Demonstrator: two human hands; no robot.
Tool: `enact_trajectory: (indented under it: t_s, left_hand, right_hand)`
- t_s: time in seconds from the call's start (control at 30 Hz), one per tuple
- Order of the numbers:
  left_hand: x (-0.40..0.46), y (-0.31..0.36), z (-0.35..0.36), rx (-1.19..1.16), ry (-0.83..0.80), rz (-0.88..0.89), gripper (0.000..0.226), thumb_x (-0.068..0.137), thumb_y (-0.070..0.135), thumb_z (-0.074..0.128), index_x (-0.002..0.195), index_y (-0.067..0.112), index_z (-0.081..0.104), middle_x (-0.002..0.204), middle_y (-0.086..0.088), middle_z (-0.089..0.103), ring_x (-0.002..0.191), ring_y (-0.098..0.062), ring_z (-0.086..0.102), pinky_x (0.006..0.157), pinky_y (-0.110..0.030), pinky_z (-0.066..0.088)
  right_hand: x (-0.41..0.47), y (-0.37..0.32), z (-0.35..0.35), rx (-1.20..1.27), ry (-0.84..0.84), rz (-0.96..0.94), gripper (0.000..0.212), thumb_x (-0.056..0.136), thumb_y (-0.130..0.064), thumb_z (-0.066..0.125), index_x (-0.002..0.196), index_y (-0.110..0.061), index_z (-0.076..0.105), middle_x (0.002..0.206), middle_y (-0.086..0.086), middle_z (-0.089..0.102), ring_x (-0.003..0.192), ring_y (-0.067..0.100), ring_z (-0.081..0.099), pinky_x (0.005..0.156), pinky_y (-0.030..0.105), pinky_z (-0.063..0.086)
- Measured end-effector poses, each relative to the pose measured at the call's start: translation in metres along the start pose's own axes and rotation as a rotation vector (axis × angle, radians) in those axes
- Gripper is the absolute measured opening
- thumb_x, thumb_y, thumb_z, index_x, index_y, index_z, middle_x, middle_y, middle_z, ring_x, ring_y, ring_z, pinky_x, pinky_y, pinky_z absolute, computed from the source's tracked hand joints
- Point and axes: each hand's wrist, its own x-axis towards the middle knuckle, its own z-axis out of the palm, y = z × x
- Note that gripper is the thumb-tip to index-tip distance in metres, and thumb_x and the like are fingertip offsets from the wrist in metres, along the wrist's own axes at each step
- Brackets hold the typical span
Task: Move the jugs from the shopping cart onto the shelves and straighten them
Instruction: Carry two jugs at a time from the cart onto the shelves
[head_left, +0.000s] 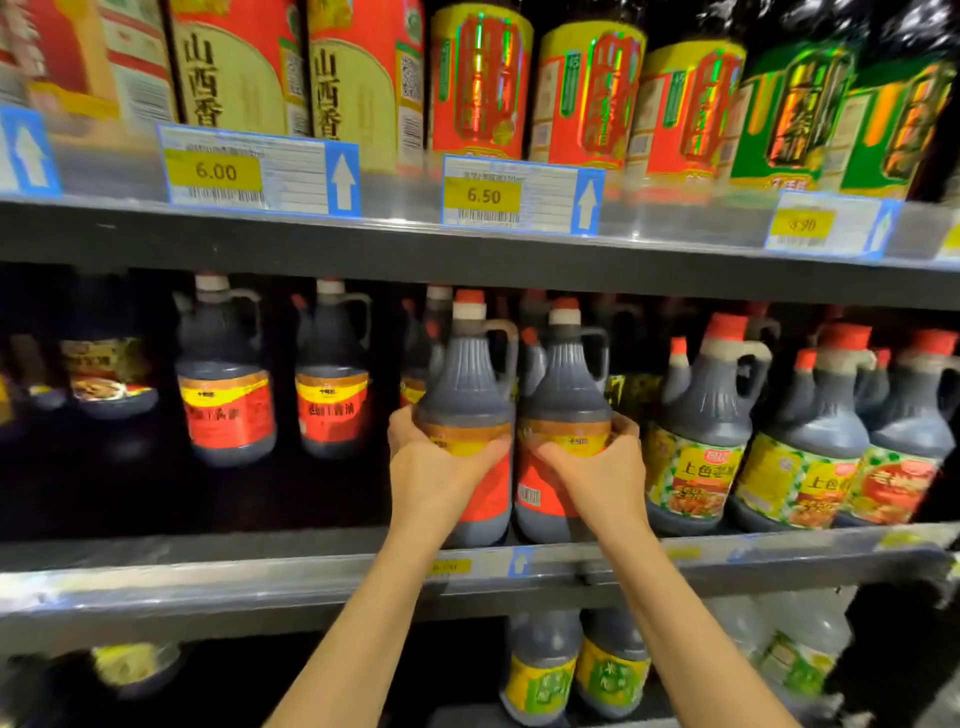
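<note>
Rear jugs, left: two red-labelled jugs (224, 376) of dark sauce stand upright well back on the middle shelf (208, 577), apart from each other and from the pair in hand.
Left hand (436, 470): wrapped round the belly of the left front jug (467, 415), fingers curled across the top band of its label, thumb on the far side; a full, closed grip.
Left front jug: upright at the shelf's front edge; whether its base rests fully on the shelf cannot be told. Its loop handle points right.
Right front jug (563, 415): just beside its neighbour, bodies touching or nearly so, upright, barcode side showing.
Right hand (597, 475): clasps this jug at the same height, fingers curled over the label; grip closed on it.
Green-labelled jugs (696, 431): a separate row just right of the right hand.
Handling: judged full to the neck, so heavy and bottom-weighted; stiff plastic walls, but the glossy label could be slippery.
Where to hold: mid-body suits sliding and twisting; for lifting, the loop handle by the neck looks surer.
Risk: close packing means a twist could nudge the neighbour.
Shopping cart: not in view.
</note>
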Motion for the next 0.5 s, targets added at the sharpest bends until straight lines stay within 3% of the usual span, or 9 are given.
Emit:
enact_trajectory:
  t_s: [0.17,0.27,0.4,0.5]
  left_hand:
    - [-0.008,0.001,-0.004,0.011,-0.002,-0.010,0.092,0.063,0.035,0.083,0.134,0.012,0.029,0.132,-0.007,0.048,0.115,-0.022,0.052,0.083,-0.027,0.041]
    - [-0.013,-0.003,-0.005,0.054,0.007,0.002,0.094,0.062,0.035,0.083,0.135,0.011,0.029,0.132,-0.008,0.048,0.115,-0.023,0.053,0.083,-0.027,0.043]
    - [-0.018,-0.006,-0.005,0.217,0.022,0.012,0.102,0.059,0.048,0.080,0.138,0.017,0.025,0.135,-0.008,0.047,0.118,-0.028,0.052,0.091,-0.047,0.047]
    - [-0.017,-0.003,-0.003,0.311,0.020,-0.005,0.102,0.062,0.053,0.076,0.139,0.017,0.021,0.138,-0.005,0.042,0.120,-0.029,0.050,0.089,-0.047,0.046]
  right_hand:
    - [0.003,0.010,0.000,0.062,-0.047,-0.033,0.096,0.052,-0.033,0.090,0.130,-0.011,0.038,0.124,0.009,0.055,0.104,0.022,0.060,0.086,0.036,0.050]
    - [0.003,0.012,-0.003,0.092,-0.090,-0.057,0.091,0.058,-0.020,0.089,0.129,-0.008,0.035,0.117,0.005,0.055,0.096,0.017,0.059,0.081,0.030,0.046]
    - [0.007,0.014,-0.004,0.062,-0.154,-0.076,0.106,0.055,-0.025,0.090,0.138,-0.007,0.027,0.129,0.010,0.050,0.111,0.023,0.057,0.089,0.035,0.048]
    - [0.008,0.014,-0.006,0.007,-0.176,-0.078,0.111,0.056,-0.024,0.089,0.142,-0.006,0.023,0.137,0.014,0.042,0.120,0.029,0.051,0.095,0.040,0.047]
